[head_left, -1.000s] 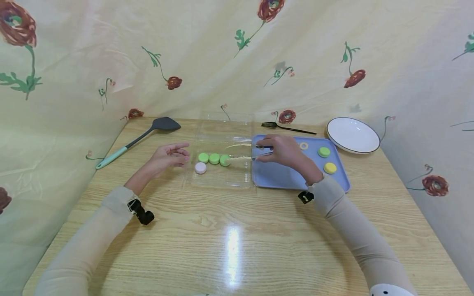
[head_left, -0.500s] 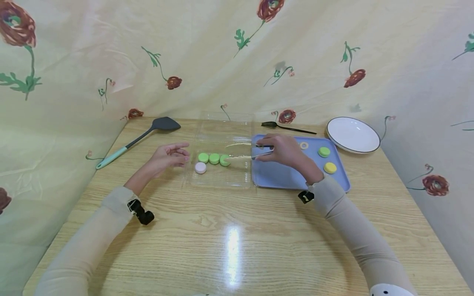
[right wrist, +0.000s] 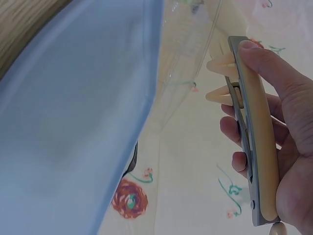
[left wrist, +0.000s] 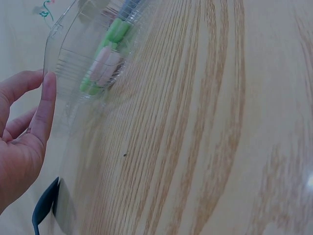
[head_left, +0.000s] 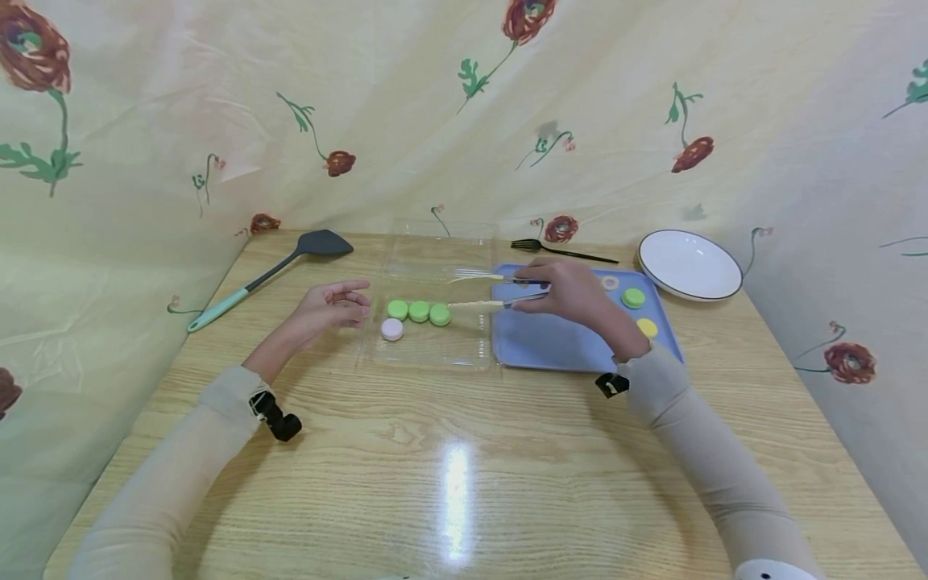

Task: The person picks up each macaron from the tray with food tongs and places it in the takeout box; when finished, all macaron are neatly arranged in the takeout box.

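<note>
In the head view, a clear hinged plastic box (head_left: 464, 346) lies with its lid folded back. Three green macarons (head_left: 419, 312) form a row inside it, with a pale pink macaron (head_left: 392, 329) in front of the left one. My left hand (head_left: 329, 306) is at the box's left edge, thumb and forefinger spread apart, fingertips touching or very near its wall. Tongs (head_left: 500, 304) with cream tips are held in my right hand (head_left: 576, 294). Their arms stand apart with nothing between them. The lower tip is beside the rightmost green macaron. In the right wrist view, the thumb presses the tongs' handle (right wrist: 259, 142).
A blue tray (head_left: 551, 346) to the right bears a green macaron (head_left: 633, 298), a yellow macaron (head_left: 648, 328), partly hidden, and a pale ring (head_left: 610, 283). Behind it are a black fork (head_left: 565, 251) and a white dish (head_left: 689, 264). A spatula (head_left: 271, 274) lies at the left.
My right hand has moved right and slightly up with the tongs. Their lower tip no longer covers part of the rightmost green macaron. My left hand has stayed put.
</note>
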`<state>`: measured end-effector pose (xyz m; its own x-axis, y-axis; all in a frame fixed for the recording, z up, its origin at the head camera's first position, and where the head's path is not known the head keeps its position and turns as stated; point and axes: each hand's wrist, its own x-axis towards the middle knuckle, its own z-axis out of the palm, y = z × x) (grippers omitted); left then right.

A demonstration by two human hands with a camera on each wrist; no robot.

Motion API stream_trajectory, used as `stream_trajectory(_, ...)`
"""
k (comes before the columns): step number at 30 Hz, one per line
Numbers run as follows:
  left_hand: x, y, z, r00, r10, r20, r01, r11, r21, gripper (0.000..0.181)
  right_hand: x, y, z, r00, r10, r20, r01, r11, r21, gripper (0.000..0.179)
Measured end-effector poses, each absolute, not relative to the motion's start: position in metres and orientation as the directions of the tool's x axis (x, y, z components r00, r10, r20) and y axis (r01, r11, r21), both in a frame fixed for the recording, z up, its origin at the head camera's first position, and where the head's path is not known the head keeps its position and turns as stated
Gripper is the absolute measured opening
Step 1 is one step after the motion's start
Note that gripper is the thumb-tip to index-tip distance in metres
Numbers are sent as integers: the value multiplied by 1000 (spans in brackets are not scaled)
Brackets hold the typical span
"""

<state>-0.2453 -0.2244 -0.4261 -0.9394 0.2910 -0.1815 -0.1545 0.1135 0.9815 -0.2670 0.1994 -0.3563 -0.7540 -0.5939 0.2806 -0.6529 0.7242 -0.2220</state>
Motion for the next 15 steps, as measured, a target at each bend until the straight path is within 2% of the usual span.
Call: stream_trajectory(15, -245, -225, -427, -938, 294, -182, -159, 102, 982, 66, -258, 260, -345, -813, -483, 326, -558, 806, -197, 52)
